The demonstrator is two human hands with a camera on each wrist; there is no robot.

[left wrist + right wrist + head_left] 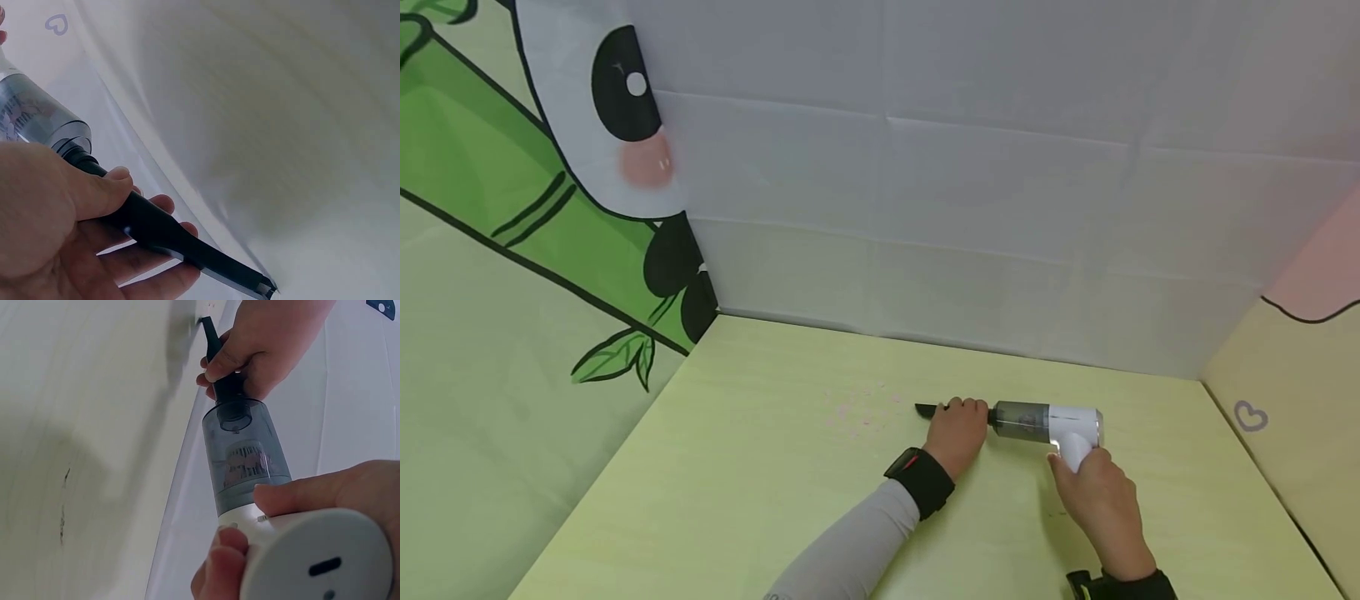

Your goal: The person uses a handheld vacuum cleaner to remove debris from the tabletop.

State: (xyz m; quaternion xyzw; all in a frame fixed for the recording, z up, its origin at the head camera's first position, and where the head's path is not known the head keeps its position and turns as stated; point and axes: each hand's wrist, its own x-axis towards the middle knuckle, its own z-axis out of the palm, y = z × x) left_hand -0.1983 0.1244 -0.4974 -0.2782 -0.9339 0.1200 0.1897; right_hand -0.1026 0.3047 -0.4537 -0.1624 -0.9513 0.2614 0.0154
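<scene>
A handheld vacuum cleaner (1075, 422) with a white body and a clear grey dust cup (215, 447) is held sideways over the table. My right hand (1103, 500) grips its white handle. My left hand (958, 435) holds the black crevice nozzle (153, 225) at the front, thumb on one side and fingers on the other. The nozzle's tip points left in the head view. Pinkish bits show inside the cup in the right wrist view. Small pink scraps (842, 411) lie scattered on the table just left of the tip.
The pale yellow table (737, 500) meets a grey-white wall sheet (962, 208) at its back edge. Printed side panels with a bamboo drawing (497, 142) and a heart (1251, 416) border it left and right. Dark marks (62, 525) show on the table surface near the right hand.
</scene>
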